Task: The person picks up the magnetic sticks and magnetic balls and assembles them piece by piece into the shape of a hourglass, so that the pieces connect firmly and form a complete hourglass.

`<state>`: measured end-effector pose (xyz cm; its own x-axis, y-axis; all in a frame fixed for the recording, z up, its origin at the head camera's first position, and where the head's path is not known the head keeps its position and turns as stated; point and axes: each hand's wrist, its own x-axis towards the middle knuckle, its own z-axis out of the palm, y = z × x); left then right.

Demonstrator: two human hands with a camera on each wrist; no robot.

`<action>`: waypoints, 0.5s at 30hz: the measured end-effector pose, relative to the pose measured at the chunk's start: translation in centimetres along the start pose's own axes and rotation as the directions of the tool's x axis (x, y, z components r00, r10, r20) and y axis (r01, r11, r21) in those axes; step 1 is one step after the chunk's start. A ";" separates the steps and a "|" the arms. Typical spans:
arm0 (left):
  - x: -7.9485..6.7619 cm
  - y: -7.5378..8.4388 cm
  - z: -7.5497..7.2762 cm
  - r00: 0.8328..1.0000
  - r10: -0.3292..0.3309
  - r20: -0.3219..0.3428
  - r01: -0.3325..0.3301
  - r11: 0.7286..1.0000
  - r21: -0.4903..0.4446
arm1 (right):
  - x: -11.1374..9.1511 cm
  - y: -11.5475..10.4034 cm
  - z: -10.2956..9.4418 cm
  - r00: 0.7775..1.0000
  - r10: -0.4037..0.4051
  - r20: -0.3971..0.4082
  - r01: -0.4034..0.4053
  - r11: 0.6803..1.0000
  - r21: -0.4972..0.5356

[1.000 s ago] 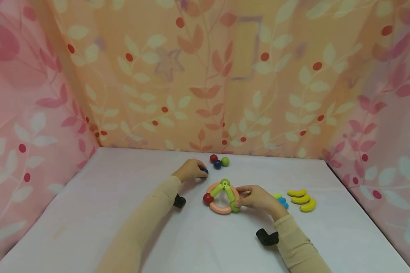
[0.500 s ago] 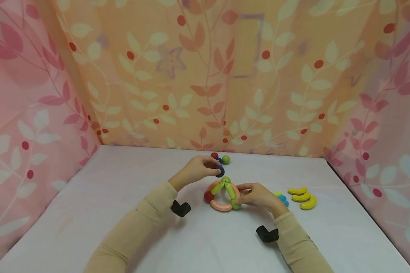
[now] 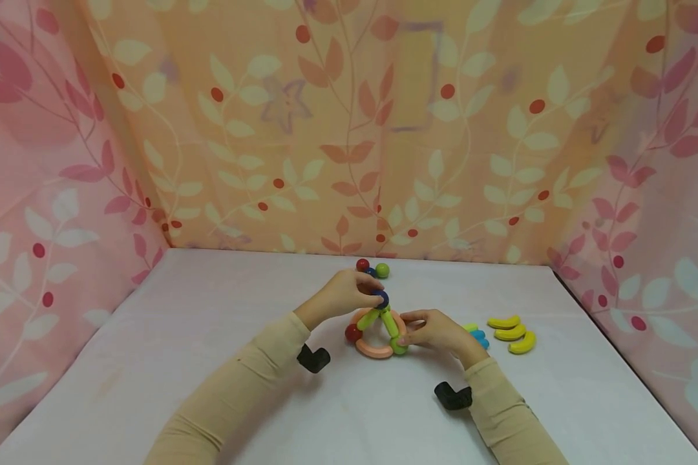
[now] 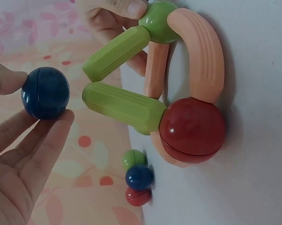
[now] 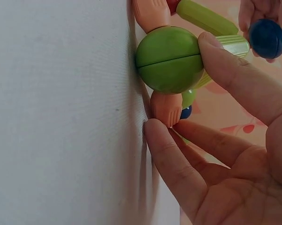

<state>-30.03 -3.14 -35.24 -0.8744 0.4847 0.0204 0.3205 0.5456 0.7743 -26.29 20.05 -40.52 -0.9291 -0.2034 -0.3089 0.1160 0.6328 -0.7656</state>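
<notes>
My left hand (image 3: 344,297) pinches a dark blue toy ball (image 4: 45,93) between thumb and fingertips. A small gap separates that ball from the upper ends of leaning green sticks (image 4: 124,105) in the left wrist view. The sticks belong to a ball-and-stick structure, whose base ring joins peach curved sticks (image 4: 204,56), a red ball (image 4: 192,129) and green balls. On its right side, my right hand (image 3: 436,332) steadies the structure, thumb on a green ball (image 5: 169,58) and fingers against a peach curved stick (image 5: 166,108). The rear of the ring is partly hidden.
Behind the structure lie a loose red ball (image 3: 362,265), a blue ball (image 4: 139,177) and a green ball (image 3: 382,270). Yellow curved sticks (image 3: 510,333) lie to the right. Blue sticks (image 3: 480,338) are partly covered by the right hand. Patterned cloth (image 3: 349,129) surrounds the white table (image 3: 349,413).
My left hand has carried the blue ball rightward from the tabletop to above the green sticks' upper ends. My right hand has kept its hold on the structure.
</notes>
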 end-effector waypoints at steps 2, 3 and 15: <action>0.0 0.1 0.1 1.000 0.004 0.002 -0.004 1.000 0.012 | 0.0 0.0 0.0 1.000 0.004 0.000 -0.004 1.000 0.006; 0.0 0.1 0.2 1.000 0.008 0.003 -0.008 1.000 0.021 | 0.0 0.0 0.0 1.000 0.006 0.001 -0.006 1.000 0.009; -0.1 0.2 0.5 0.997 0.018 0.074 -0.026 0.994 0.103 | 0.1 0.1 -0.2 1.000 -0.005 0.031 0.004 1.000 0.017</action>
<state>-29.72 -2.75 -35.41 -0.8391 0.5439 -0.0125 0.3788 0.6006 0.7042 -26.46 20.25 -40.49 -0.9183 -0.2297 -0.3225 0.1179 0.6190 -0.7765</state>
